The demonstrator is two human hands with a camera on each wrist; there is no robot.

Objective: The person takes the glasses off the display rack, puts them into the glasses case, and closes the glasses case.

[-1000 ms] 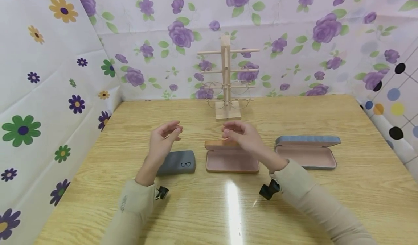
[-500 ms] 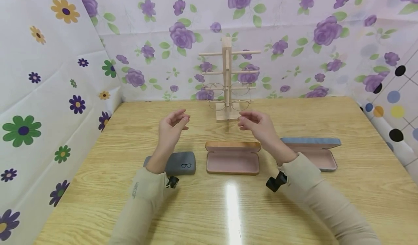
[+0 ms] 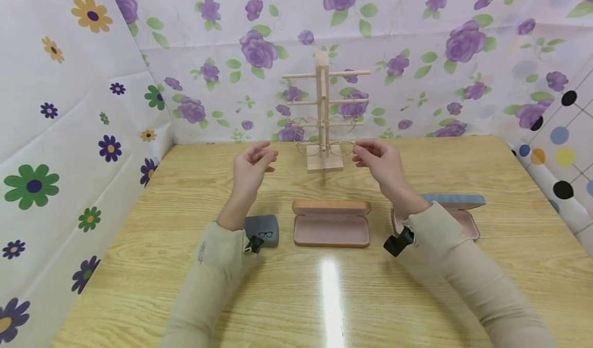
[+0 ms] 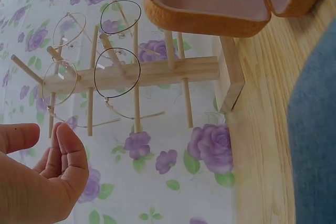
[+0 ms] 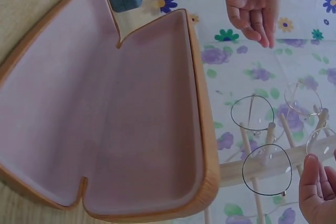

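Observation:
A wooden stand (image 3: 321, 88) holds two pairs of glasses, one above the other. The upper glasses (image 4: 59, 82) have thin gold rims; the lower glasses (image 4: 117, 72) have dark rims. My left hand (image 3: 248, 173) hovers left of the lower pair, fingers loosely bent, thumb apart, nothing between them. On the other side my right hand (image 3: 383, 167) is raised, its fingertips right at the lower pair's outer edge in the head view. The left wrist view shows a gap between that hand and the rims. In front of the stand lies an open orange glasses case (image 3: 331, 230) with a pink lining.
A closed grey case (image 3: 265, 228) with a glasses print lies beneath the left forearm. To the right, an open blue case (image 3: 456, 201) is partly behind the right wrist. Flowered cloth (image 3: 208, 39) hangs behind the wooden table (image 3: 296, 296).
Both hands have moved forward toward the stand, leaving the space over the orange case. The right hand has also shifted right, and the left slightly right. The glasses and cases stay in place.

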